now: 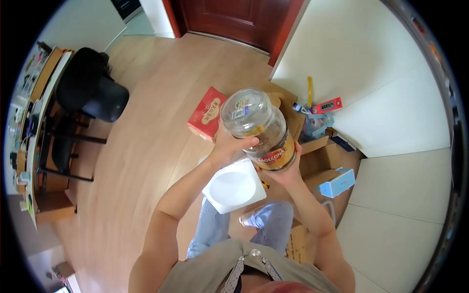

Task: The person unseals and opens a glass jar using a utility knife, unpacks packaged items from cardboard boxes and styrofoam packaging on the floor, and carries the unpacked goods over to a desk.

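A large glass coffee jar [264, 139] with a MOCCONA label and a clear lid is held up in front of me, tilted with its lid toward the upper left. My left hand [229, 145] grips its side just below the lid, thumb across the glass. Around the jar's base, my right hand [288, 173] is closed beside the label. Below the jar, a white foam block [254, 198] with a round hollow lies by my knees, touched by neither hand. The jar seems to have brown contents.
A red box [207, 115] stands on the wooden floor behind the jar. Right of it are open cardboard boxes [320, 163], a light-blue box [337, 183] and a plastic bag [316, 124] against the white cabinet [391, 117]. A black chair [90, 88] and cluttered desk are at left.
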`<state>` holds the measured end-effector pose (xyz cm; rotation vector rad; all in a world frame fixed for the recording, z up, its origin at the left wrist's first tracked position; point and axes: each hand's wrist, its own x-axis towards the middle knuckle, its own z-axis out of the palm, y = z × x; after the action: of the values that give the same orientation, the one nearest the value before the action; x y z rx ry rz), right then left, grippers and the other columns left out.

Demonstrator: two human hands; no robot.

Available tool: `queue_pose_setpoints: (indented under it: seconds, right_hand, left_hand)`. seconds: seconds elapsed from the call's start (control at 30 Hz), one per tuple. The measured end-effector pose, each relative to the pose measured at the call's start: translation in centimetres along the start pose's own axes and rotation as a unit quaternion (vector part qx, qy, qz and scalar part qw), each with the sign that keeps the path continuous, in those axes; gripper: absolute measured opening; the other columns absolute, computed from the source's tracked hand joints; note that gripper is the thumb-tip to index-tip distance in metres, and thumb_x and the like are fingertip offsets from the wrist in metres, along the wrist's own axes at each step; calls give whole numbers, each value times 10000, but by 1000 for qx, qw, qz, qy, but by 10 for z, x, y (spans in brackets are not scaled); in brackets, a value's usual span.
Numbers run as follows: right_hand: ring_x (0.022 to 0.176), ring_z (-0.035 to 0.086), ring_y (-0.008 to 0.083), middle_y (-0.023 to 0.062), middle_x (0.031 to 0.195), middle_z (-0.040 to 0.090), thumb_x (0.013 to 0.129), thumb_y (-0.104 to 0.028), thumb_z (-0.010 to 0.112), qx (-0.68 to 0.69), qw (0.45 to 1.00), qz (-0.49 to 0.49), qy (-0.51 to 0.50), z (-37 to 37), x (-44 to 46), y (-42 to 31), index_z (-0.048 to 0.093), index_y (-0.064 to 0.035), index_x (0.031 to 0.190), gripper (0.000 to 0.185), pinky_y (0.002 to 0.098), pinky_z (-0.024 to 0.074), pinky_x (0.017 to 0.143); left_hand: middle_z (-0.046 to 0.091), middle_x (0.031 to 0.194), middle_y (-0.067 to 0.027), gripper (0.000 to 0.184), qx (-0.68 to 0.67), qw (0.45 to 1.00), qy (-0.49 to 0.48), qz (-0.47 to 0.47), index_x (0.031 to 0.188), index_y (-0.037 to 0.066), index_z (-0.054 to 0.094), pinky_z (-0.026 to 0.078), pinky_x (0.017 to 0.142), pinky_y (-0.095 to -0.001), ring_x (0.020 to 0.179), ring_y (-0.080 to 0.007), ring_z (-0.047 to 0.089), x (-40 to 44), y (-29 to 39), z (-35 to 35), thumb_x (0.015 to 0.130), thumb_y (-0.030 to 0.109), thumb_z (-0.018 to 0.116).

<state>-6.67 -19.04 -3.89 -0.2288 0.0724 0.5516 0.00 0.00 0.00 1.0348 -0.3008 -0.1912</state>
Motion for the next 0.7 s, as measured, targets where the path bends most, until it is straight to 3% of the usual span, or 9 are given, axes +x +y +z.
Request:
queue_pose_setpoints:
  seconds: [0.07,0.1,0.2,0.3,0.33,0.43,0.53,0.63,0.7]
  right_hand:
    - [1252,331,344,95,1417,310,725,-846,205,28,999,4,40,49,-3,14,283,-192,1394,938,533,335,929]
    - [1251,330,341,89,1413,317,714,-856,212,43,997,4,56,103,-5,22,281,-193,1396,953,529,330,935]
    - [1278,307,300,86,1429,308,670,-880,207,-40,996,-56,60,162,-14,30,249,-149,1416,1046,496,295,988]
    - [1309,276,257,104,1457,265,663,-887,151,-306,941,-79,119,183,-28,61,213,-63,1422,1122,456,277,1017]
    - [1283,328,208,113,1422,336,779,-785,316,-308,941,-80,111,191,-37,62,171,4,1420,1027,372,310,1006]
    - [1180,471,223,89,1237,522,787,-578,606,-604,781,-64,148,265,-38,76,355,34,1332,857,373,358,985]
    - [1022,580,205,73,1097,616,724,-424,734,-572,792,42,209,296,-18,110,524,4,1193,669,339,384,941]
    - [915,623,212,75,1035,645,685,-430,759,-679,704,-112,173,320,7,150,619,-34,1042,550,331,434,855]
    - [856,634,239,93,976,647,723,-306,744,-697,673,-223,110,304,37,178,622,-42,981,388,331,468,750]
  left_hand:
    - [493,1217,-85,846,-48,996,68,-43,1305,22,322,379,982,-343,1140,-204,472,-17,-7,1,622,111,814]
    - [495,1212,-88,844,-29,993,97,-52,1298,21,329,382,978,-344,1135,-204,474,-13,98,28,615,113,817]
    - [490,1202,-97,876,-40,988,148,15,1289,25,326,381,975,-344,1125,-205,473,-21,146,48,583,127,834]
    - [475,1199,-94,900,70,968,226,81,1290,33,302,376,979,-344,1123,-208,467,-44,205,64,573,135,837]
    - [456,1201,-103,956,121,958,244,89,1293,40,273,371,983,-343,1123,-212,462,-49,231,79,543,167,853]
    - [447,1202,-115,985,215,913,295,184,1289,43,263,375,980,-344,1118,-215,464,-54,266,92,525,203,865]
    - [443,1207,-131,1054,248,891,324,200,1299,35,242,391,964,-351,1115,-228,474,-61,289,92,486,252,877]
    - [450,1207,-140,1074,278,891,316,171,1301,32,238,402,954,-351,1109,-240,485,-70,311,68,469,260,877]
    - [458,1202,-140,1069,278,894,320,147,1301,33,238,402,953,-347,1106,-241,488,-70,324,38,471,253,875]
